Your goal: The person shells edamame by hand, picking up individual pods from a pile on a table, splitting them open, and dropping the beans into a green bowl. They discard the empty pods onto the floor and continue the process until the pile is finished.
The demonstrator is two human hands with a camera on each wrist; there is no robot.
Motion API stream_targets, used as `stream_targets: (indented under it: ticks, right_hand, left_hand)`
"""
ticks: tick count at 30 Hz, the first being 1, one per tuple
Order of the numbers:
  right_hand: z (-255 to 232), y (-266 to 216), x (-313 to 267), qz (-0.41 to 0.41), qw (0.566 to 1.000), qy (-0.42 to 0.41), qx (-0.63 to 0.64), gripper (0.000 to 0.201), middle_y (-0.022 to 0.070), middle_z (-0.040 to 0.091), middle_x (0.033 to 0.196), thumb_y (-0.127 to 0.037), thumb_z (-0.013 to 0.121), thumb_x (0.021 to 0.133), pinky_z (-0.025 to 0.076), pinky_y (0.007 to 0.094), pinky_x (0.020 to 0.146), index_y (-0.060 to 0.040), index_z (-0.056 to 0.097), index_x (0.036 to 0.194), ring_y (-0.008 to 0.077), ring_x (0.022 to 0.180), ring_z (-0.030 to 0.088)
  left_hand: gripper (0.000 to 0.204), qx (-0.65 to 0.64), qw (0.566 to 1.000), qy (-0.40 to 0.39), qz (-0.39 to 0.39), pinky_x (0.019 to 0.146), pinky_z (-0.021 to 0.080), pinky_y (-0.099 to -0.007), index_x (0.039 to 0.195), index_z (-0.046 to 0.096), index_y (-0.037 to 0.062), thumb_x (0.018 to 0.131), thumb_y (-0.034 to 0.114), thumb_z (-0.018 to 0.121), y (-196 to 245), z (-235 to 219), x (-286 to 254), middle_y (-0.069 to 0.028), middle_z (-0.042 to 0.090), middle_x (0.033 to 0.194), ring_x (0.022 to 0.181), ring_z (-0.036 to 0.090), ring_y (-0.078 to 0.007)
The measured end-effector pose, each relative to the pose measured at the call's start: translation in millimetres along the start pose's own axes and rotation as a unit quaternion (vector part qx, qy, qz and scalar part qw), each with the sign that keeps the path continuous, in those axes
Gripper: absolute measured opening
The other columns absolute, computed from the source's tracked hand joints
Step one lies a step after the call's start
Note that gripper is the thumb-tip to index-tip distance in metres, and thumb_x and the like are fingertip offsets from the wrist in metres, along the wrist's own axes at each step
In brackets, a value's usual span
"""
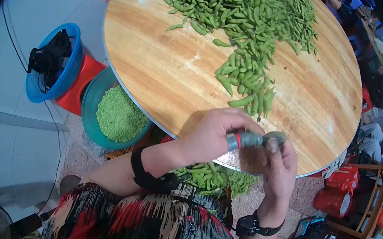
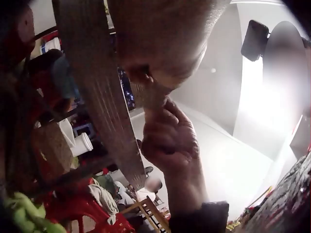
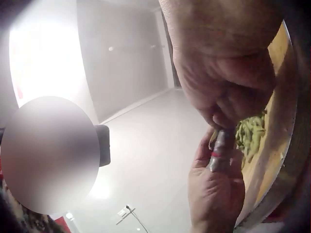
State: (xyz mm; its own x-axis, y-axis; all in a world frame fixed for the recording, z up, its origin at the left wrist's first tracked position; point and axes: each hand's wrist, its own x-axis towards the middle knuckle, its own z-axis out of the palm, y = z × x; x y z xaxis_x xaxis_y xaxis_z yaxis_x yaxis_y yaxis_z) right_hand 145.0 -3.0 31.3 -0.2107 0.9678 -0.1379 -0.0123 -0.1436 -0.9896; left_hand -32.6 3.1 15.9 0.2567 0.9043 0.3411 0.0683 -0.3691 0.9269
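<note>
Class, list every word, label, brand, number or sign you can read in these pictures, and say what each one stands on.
None can be read.
Red bags beside the table: any print is too small and blurred.
Grey tool held in both hands: no legible marking.
Bowls and pods: no text.

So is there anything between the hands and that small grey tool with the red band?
Nothing visible: the left hand grips the grey tool directly, and the right hand pinches its other end, at the table edge.
</note>
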Motion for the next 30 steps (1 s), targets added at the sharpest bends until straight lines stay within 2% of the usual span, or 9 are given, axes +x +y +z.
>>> stream_targets:
  ticks: [4, 17, 20, 22, 25, 26, 27, 29, 30]
  right_hand:
    - [10.9, -11.5, -9.7, 0.021, 0.999, -0.036, 0.012, 0.029, -0.0018, 0.046, 0.065, -0.029, 0.044, 0.094, 0.028, 0.0195, 0.047, -0.0022, 0.052, 0.102, 0.0043, 0.053, 0.036]
    - [16.2, -1.4, -5.1, 0.131, 0.974, -0.124, 0.14, 0.016, -0.0006, 0.048, 0.063, -0.017, 0.043, 0.094, 0.027, 0.0184, 0.042, -0.0028, 0.049, 0.09, 0.0038, 0.047, 0.033]
    - [15.1, -2.8, -7.4, 0.196, 0.945, -0.142, 0.219, 0.015, -0.001, 0.048, 0.063, -0.016, 0.044, 0.093, 0.028, 0.0178, 0.042, -0.003, 0.05, 0.091, 0.0032, 0.046, 0.033]
    - [13.8, -0.5, -8.1, 0.229, 0.923, -0.158, 0.266, 0.014, -0.0013, 0.048, 0.063, -0.016, 0.044, 0.093, 0.029, 0.0176, 0.042, -0.0032, 0.051, 0.092, 0.0031, 0.046, 0.034]
    - [17.0, 6.1, -7.6, 0.198, 0.937, -0.141, 0.25, 0.013, -0.001, 0.05, 0.065, -0.014, 0.045, 0.092, 0.029, 0.0169, 0.042, -0.0033, 0.052, 0.092, 0.0028, 0.047, 0.036]
    - [22.4, 10.6, -7.1, 0.075, 0.991, -0.075, 0.084, 0.012, -0.0006, 0.05, 0.066, -0.013, 0.045, 0.092, 0.028, 0.0166, 0.042, -0.003, 0.052, 0.095, 0.0024, 0.047, 0.036]
    - [25.0, 15.3, -6.2, -0.053, 0.995, -0.005, -0.085, 0.013, -0.0002, 0.051, 0.067, -0.011, 0.045, 0.091, 0.028, 0.0163, 0.042, -0.0027, 0.052, 0.097, 0.0021, 0.047, 0.037]
    - [18.5, 18.4, -4.2, -0.081, 0.99, -0.002, -0.115, 0.014, -0.0001, 0.053, 0.067, -0.009, 0.046, 0.09, 0.029, 0.0166, 0.042, -0.0025, 0.053, 0.101, 0.0018, 0.048, 0.039]
    - [16.1, 15.6, -3.5, -0.005, 1.0, -0.023, -0.007, 0.015, -0.0004, 0.053, 0.066, -0.01, 0.047, 0.09, 0.03, 0.017, 0.043, -0.0025, 0.054, 0.101, 0.002, 0.048, 0.039]
  left_hand:
    - [0.016, -0.281, 0.95, 0.027, -0.135, 0.08, 0.042, -0.0253, 0.094, 0.062, 0.0013, 0.086, 0.015, 0.058, -2.8, 3.7, -3.4, -0.0004, 0.061, 0.086, 0.085, 0.053, -0.008]
    - [0.005, -0.062, 0.987, 0.064, -0.13, 0.07, 0.043, -0.0225, 0.083, 0.06, 0.0003, 0.083, 0.005, 0.058, -0.6, 1.4, -11.0, -0.0006, 0.056, 0.077, 0.074, 0.052, -0.0077]
    - [0.005, -0.183, 0.982, 0.0, -0.051, 0.066, 0.043, -0.0236, 0.079, 0.059, 0.0003, 0.081, 0.004, 0.059, -16.4, 1.1, -11.5, -0.0021, 0.055, 0.076, 0.071, 0.053, -0.0092]
    - [0.005, -0.369, 0.916, -0.072, -0.14, 0.065, 0.044, -0.0232, 0.082, 0.058, 0.001, 0.083, 0.006, 0.058, -16.3, -4.7, -11.7, -0.0014, 0.055, 0.077, 0.074, 0.054, -0.0092]
    - [0.008, -0.359, 0.902, -0.014, -0.238, 0.066, 0.044, -0.0216, 0.088, 0.056, 0.0025, 0.082, 0.006, 0.061, 7.9, 0.6, -9.6, 0.0006, 0.055, 0.078, 0.076, 0.054, -0.0073]
    - [0.015, -0.357, 0.898, -0.012, -0.258, 0.067, 0.043, -0.0199, 0.093, 0.055, 0.0034, 0.081, 0.006, 0.064, 2.6, 6.2, -12.8, 0.0023, 0.055, 0.08, 0.077, 0.053, -0.0044]
    - [0.015, -0.356, 0.898, -0.011, -0.258, 0.067, 0.043, -0.0199, 0.093, 0.055, 0.0034, 0.081, 0.006, 0.064, 1.8, 8.5, -11.9, 0.0023, 0.055, 0.08, 0.077, 0.053, -0.0044]
    - [0.017, -0.218, 0.959, 0.055, -0.175, 0.067, 0.044, -0.0194, 0.091, 0.055, 0.0035, 0.079, 0.005, 0.066, 1.3, 11.3, -10.6, 0.0024, 0.055, 0.079, 0.076, 0.053, -0.0034]
    - [0.018, -0.211, 0.961, 0.047, -0.173, 0.067, 0.045, -0.0199, 0.096, 0.056, 0.0022, 0.08, 0.005, 0.064, 1.8, 9.9, -10.5, 0.0011, 0.057, 0.082, 0.079, 0.054, -0.0039]
